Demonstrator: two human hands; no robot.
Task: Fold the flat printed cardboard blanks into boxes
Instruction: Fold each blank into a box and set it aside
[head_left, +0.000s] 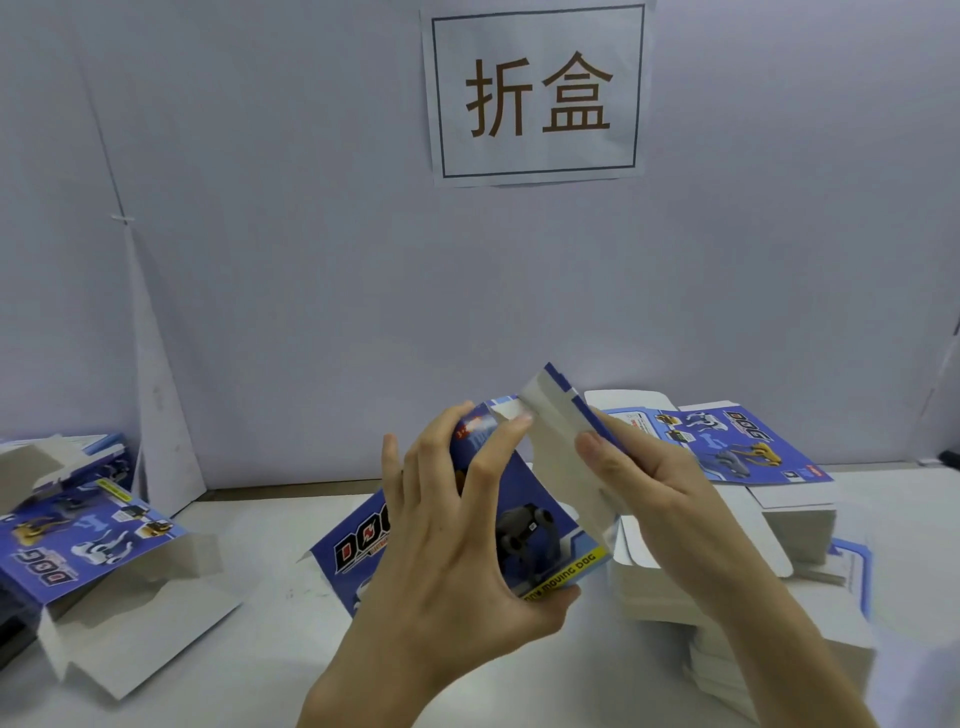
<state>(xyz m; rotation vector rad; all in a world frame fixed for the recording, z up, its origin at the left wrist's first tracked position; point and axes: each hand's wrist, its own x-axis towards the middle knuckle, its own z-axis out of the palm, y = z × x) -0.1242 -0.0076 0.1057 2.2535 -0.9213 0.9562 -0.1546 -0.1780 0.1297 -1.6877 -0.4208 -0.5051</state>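
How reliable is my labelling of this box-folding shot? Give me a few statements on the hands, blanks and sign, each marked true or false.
1. The left hand and the right hand both grip one printed blank. True.
2. That blank lies flat on the table. False: it is held up, with a grey-backed panel bent upward.
3. The stack of flat blanks sits on the person's left. False: it is on the right.
4. A paper sign hangs on the wall above the hands. True.

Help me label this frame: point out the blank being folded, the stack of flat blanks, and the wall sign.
blank being folded (524, 525): head view, printed dog picture.
stack of flat blanks (737, 447): head view, top printed sheet.
wall sign (537, 93): head view, between its characters.
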